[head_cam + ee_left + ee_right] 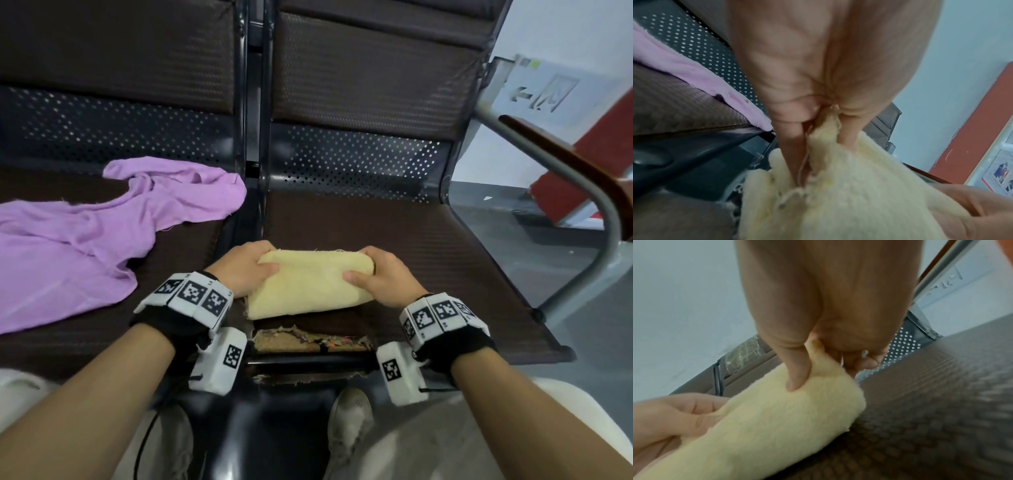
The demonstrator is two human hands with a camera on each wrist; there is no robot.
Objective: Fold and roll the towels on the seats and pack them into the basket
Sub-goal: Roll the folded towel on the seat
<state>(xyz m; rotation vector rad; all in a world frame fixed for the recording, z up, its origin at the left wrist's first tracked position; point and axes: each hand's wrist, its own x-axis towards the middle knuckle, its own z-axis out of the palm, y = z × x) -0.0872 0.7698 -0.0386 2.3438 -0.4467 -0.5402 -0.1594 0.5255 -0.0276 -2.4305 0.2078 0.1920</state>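
views: the head view is showing both seats and the crumpled lilac cloth towel (85, 233) lying at the left of the frame; the left wrist view is showing frayed loose threads at the roll's end, hidden from above; the right wrist view is showing the other end smooth and rounded.
axis: the pale yellow fluffy rolled towel (305, 284) is lying across the lower centre of the head frame, long axis running left to right, on the dark brown woven-textured seat pad (428, 246).
left hand (245, 270): gripping the roll's left end, thumb on top, fingers curling round.
right hand (380, 277): holding the right end, thumb pressing into the pile.
materials: perforated black metal seat back (359, 157); torn pad edge (308, 342) showing fibres below the roll.
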